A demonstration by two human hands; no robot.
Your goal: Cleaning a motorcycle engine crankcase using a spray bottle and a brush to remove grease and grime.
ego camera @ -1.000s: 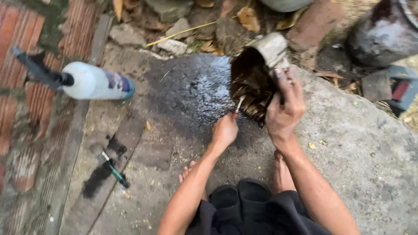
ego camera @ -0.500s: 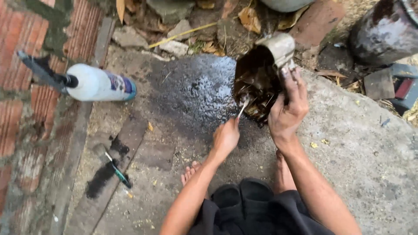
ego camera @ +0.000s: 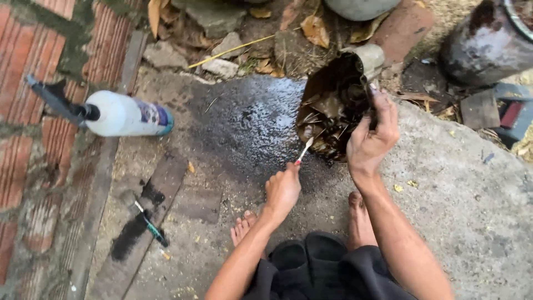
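Observation:
My right hand grips the right edge of a dirty, dark brown metal part with a grey cylindrical end, held tilted over wet concrete. Its hollow inside faces me and shows grimy ribs. My left hand holds a small white brush with a red neck, its head at the lower rim of the part. Both my bare feet show below my forearms.
A white spray bottle with a black trigger lies on its side at the left. A green-handled toothbrush lies on a plank at the lower left. A wet dark patch spreads across the concrete. Rubble, dry leaves and a rusty drum line the far side.
My left hand pulled the brush back down from inside the part to its lower rim. My right hand tipped the part slightly, and the view shifted a little.

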